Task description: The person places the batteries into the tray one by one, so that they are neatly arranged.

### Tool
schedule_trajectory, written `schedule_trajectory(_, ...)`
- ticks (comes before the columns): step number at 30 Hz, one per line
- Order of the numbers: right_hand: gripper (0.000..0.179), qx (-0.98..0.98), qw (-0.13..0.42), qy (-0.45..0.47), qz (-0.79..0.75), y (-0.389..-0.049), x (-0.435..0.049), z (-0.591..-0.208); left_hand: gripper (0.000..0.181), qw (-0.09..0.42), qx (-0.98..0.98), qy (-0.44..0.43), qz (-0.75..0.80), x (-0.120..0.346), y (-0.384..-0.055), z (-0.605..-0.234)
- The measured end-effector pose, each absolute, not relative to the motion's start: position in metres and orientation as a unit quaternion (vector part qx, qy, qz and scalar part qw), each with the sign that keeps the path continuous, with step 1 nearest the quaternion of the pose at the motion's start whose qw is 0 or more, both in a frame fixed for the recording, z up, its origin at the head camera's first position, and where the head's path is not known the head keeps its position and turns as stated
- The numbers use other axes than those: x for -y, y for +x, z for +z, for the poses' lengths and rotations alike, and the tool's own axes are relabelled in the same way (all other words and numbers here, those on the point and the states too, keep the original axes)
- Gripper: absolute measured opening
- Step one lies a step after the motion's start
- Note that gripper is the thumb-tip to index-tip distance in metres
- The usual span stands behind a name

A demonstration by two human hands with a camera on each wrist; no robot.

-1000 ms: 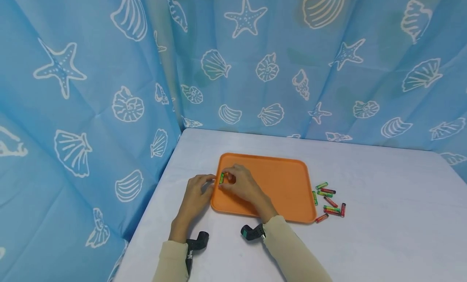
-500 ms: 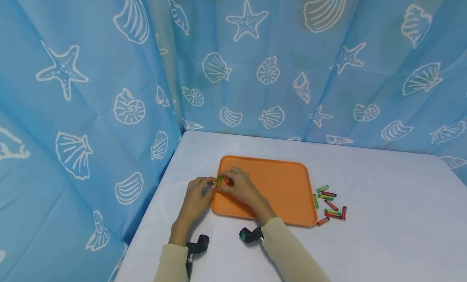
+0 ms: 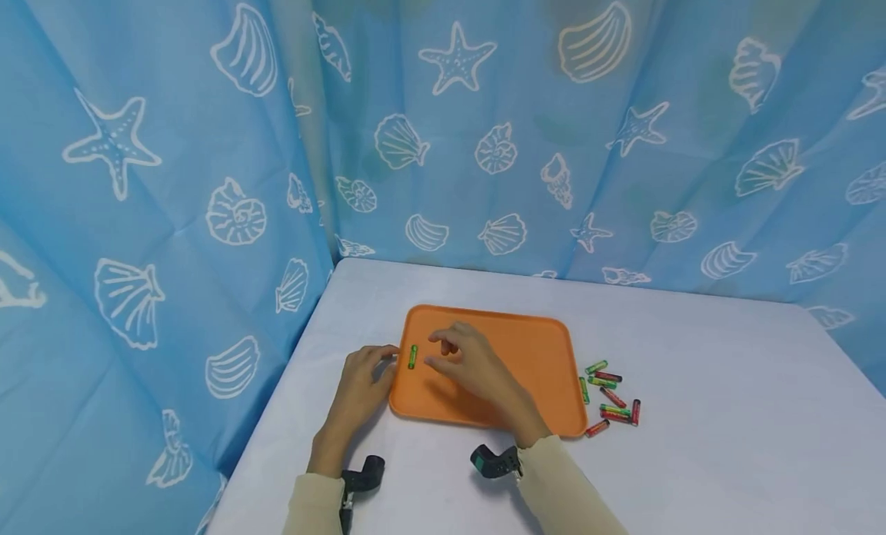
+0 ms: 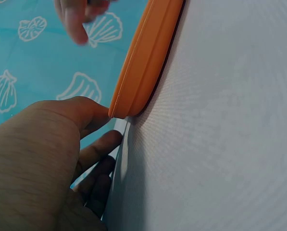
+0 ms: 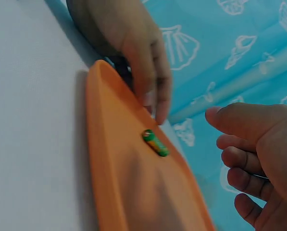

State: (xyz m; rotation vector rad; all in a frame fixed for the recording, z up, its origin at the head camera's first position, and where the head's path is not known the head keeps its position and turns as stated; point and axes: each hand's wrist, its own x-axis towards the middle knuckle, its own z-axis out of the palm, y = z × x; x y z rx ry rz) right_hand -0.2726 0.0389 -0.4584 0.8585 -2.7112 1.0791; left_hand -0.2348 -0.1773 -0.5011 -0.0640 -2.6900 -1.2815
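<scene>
A green battery (image 3: 412, 357) lies lengthwise along the left side of the orange tray (image 3: 533, 358), just inside the rim. My right hand (image 3: 477, 366) hovers over the tray to the right of that battery, thumb and fingers apart and holding nothing. In the right wrist view the battery (image 5: 155, 143) rests on the tray floor, apart from the right fingers. At the tray's left edge my left hand (image 3: 361, 381) touches the rim with its fingertips. The left wrist view shows the left thumb against the rim of the tray (image 4: 145, 62), the other fingers loosely bent below it.
Several red and green batteries, among them a red battery (image 3: 612, 397), lie loose on the white table (image 3: 706, 381) just right of the tray. A blue curtain (image 3: 623, 174) with shell prints hangs behind and at the left. Each wrist wears a black camera (image 3: 363, 473).
My right hand has set the green battery down by the tray's left rim, let go of it and drawn back to the right. The left hand stays at the rim.
</scene>
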Motion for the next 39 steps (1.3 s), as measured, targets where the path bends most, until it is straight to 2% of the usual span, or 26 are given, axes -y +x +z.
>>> schedule_trajectory(12,0.026,0.881,0.078,0.294,0.363,-0.239,-0.091,-0.435,0.032,0.063,0.899,-0.01,-0.434,0.179,-0.233,-0.5)
schedule_trajectory(17,0.028,0.884,0.106,0.303,0.338,-0.234,-0.115,-0.439,0.033,0.067,0.901,-0.012,-0.428,0.18,-0.234,-0.499)
schedule_trajectory(27,0.035,0.911,0.132,0.255,0.296,-0.234,-0.183,-0.449,0.034,0.055,0.903,-0.006,-0.427,0.177,-0.235,-0.499)
schedule_trajectory(30,0.037,0.917,0.119,0.241,0.296,-0.234,-0.205,-0.45,0.034,0.051,0.902,-0.008,-0.428,0.175,-0.234,-0.499)
schedule_trajectory(34,0.04,0.928,0.076,0.209,0.299,-0.236,-0.228,-0.451,0.034,0.048,0.902,-0.005,-0.428,0.175,-0.233,-0.5)
schedule_trajectory(39,0.037,0.942,0.04,0.168,0.288,-0.238,-0.249,-0.451,0.035,0.045,0.905,-0.003,-0.423,0.174,-0.234,-0.499)
